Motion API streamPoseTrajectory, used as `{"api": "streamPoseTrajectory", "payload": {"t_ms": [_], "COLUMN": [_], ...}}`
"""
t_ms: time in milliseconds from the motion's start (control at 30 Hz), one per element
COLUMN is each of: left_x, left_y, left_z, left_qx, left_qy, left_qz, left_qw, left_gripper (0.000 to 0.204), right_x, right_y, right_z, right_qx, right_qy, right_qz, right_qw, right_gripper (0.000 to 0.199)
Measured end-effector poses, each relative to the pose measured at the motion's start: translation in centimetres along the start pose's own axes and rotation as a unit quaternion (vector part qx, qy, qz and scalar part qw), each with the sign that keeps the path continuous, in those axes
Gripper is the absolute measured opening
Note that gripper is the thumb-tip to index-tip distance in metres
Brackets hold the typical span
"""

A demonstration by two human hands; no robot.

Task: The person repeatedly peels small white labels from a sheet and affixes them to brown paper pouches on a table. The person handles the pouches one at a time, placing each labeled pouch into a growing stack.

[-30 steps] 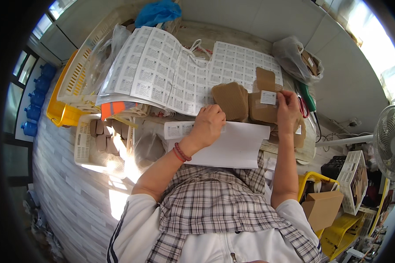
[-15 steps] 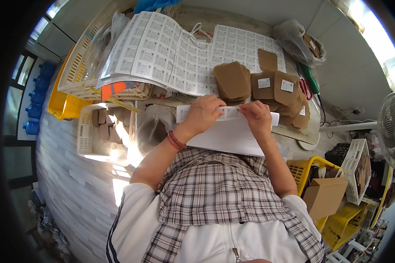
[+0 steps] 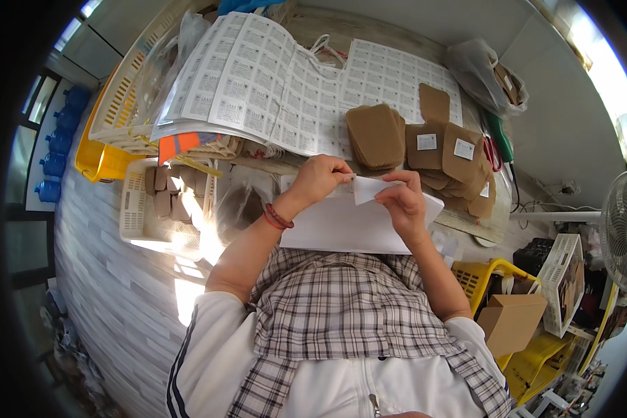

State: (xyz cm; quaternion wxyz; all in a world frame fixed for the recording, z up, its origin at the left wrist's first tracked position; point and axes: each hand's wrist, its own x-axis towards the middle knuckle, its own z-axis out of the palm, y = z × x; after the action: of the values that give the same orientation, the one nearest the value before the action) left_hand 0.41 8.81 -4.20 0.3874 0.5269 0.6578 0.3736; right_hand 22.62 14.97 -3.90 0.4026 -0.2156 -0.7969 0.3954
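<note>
Between my hands is a narrow white label strip (image 3: pixel 364 189), its right part folded over so the blank side shows. My left hand (image 3: pixel 322 180), with red bead bracelets at the wrist, pinches the strip's left part. My right hand (image 3: pixel 403 202) has thumb and fingers closed on the folded part. Beneath both lies a large white sheet (image 3: pixel 341 226) at the table's near edge. Just beyond my hands stands a stack of plain brown rounded cards (image 3: pixel 375 136). To its right, more brown cards carry small white labels (image 3: pixel 464 149).
Large printed label sheets (image 3: pixel 251 76) spread across the table and over a cream crate (image 3: pixel 122 104). Red-handled scissors (image 3: pixel 493 155), a green-handled tool (image 3: pixel 500 136) and a plastic bag (image 3: pixel 474 66) are at the right. A basket with brown pieces (image 3: pixel 138 209) stands lower left; a fan (image 3: pixel 623 230) far right.
The right part of the label strip, flat and printed side up before, is now folded over, blank side showing. My right hand has shifted slightly down and its fingers have changed their hold.
</note>
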Motion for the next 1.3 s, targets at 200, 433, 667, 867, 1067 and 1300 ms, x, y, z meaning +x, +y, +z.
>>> {"api": "streamPoseTrajectory", "payload": {"t_ms": [200, 433, 667, 867, 1067, 1300], "left_x": [-0.3, 1.5, 2.0, 2.1, 2.1, 2.1], "left_y": [1.4, 1.1, 0.8, 0.8, 0.8, 0.9], "left_z": [1.0, 2.3, 2.3, 2.4, 2.6, 2.5], "left_qx": [0.128, 0.195, 0.212, 0.212, 0.207, 0.212], "left_qy": [0.082, 0.110, 0.105, 0.106, 0.110, 0.105], "left_qz": [0.112, 0.263, 0.272, 0.272, 0.275, 0.273], "left_qw": [0.982, 0.939, 0.933, 0.933, 0.933, 0.933], "left_gripper": [0.006, 0.006, 0.010, 0.009, 0.007, 0.008], "right_x": [5.3, 13.0, 14.6, 14.9, 14.8, 14.2], "right_y": [3.2, 7.0, 8.9, 8.6, 8.7, 8.9], "right_z": [-2.9, -2.5, -2.2, -2.1, -1.9, -1.4], "right_qx": [0.270, 0.017, -0.071, -0.074, -0.092, -0.100], "right_qy": [0.101, -0.081, -0.152, -0.156, -0.151, -0.118], "right_qz": [0.208, 0.230, 0.250, 0.263, 0.261, 0.214], "right_qw": [0.935, 0.970, 0.954, 0.949, 0.949, 0.965], "right_gripper": [0.005, 0.006, 0.008, 0.009, 0.010, 0.012]}}
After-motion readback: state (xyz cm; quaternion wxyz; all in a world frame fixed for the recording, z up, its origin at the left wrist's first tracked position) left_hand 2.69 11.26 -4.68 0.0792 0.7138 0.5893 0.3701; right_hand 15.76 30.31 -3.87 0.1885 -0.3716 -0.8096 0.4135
